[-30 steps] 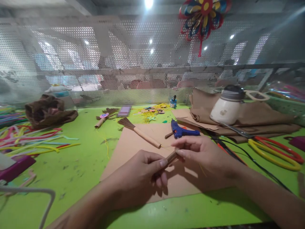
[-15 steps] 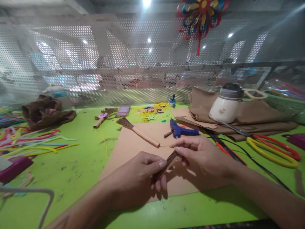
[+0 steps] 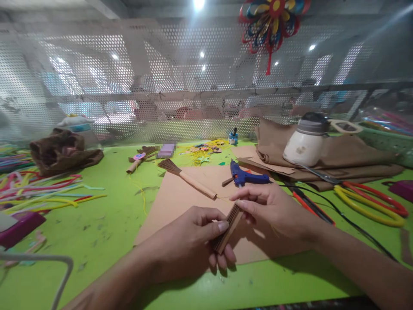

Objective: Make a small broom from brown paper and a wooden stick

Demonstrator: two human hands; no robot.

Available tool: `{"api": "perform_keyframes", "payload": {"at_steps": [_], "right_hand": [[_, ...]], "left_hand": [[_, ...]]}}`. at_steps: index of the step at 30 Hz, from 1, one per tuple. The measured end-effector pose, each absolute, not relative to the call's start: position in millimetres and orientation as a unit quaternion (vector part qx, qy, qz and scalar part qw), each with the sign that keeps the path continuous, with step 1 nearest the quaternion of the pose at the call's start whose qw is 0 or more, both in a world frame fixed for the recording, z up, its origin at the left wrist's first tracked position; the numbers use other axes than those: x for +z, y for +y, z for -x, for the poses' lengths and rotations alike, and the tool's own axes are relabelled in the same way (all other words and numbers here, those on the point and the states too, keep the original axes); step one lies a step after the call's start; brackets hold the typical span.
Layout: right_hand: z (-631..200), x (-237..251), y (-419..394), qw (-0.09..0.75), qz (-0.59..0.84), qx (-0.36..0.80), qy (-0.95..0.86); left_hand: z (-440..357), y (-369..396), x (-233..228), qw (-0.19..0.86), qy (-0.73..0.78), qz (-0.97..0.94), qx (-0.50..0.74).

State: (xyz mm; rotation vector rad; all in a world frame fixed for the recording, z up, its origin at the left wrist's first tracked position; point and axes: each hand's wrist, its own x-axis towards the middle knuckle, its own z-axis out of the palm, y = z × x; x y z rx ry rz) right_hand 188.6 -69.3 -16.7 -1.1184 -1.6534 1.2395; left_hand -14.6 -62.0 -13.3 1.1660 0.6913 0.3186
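Between both hands is a pleated strip of brown paper [image 3: 229, 230], folded narrow like a fan and tilted up to the right. My left hand [image 3: 196, 237] pinches its lower part, thumb on top and fingers underneath. At the upper end, my right hand [image 3: 271, 209] grips it between thumb and fingers. Beneath the hands lies a tan sheet of paper [image 3: 167, 206]. On that sheet rests a small paper broom [image 3: 196, 184] with a rolled tan handle and dark fringed end. A blue glue gun [image 3: 247, 175] lies just beyond my right hand.
Red-and-yellow-handled scissors [image 3: 368, 204], a utility knife [image 3: 312, 206] and a black cord lie at right. Behind them a white jar [image 3: 305, 142] stands on folded brown paper [image 3: 361, 150]. Coloured strips [image 3: 41, 189] and a crumpled brown bag [image 3: 61, 148] lie left; a perforated screen [image 3: 180, 77] stands behind.
The pleated paper has turned in my fingers, so its broader folded side now shows. My left fingers have shifted slightly right along with it; my right hand has hardly moved.
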Motion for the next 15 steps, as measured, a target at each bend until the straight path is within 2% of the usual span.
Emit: {"api": "perform_keyframes", "payload": {"at_steps": [15], "right_hand": [[-186.5,-12.1,-71.2,0.390,0.429,0.528,-0.621]], "left_hand": [[12.6,-61.7,-18.0,0.782,0.317,-0.514,0.154]]}}
